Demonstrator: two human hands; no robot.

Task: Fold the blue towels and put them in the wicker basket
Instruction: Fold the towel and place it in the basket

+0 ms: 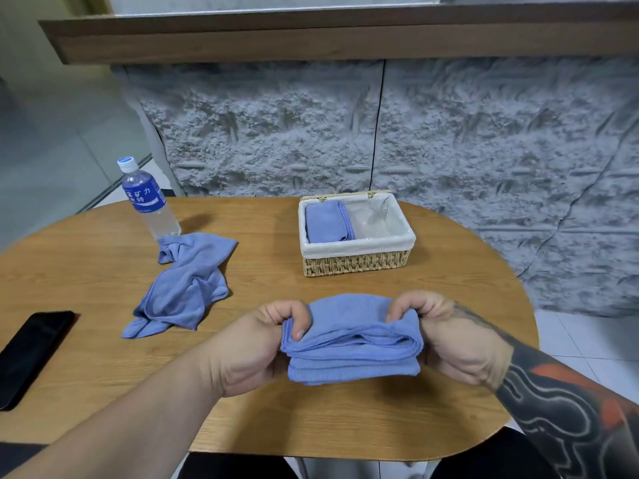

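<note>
Blue cloth in several stacked layers, the folded towel (352, 344), sits between our two hands above the near part of the wooden table (103, 271). Our left hand (256, 347) grips its left end, thumb curled over the top edge and fingers tucked behind. Our right hand (460, 344) grips the right end the same way, with its fingers bent over the upper fold. We cannot tell whether the towel's bottom edge touches the tabletop or hangs just clear of it.

Beyond the held towel, towards the far edge of the table, stands the wicker basket (356, 262) with its pale cloth lining. A second towel (326, 223) lies folded in its left half.

To the left, well apart from our hands, a crumpled towel (186, 285) lies spread on the wood. A water bottle (148, 202) stands just behind it, and a dark phone (31, 354) lies near the left edge.
</note>
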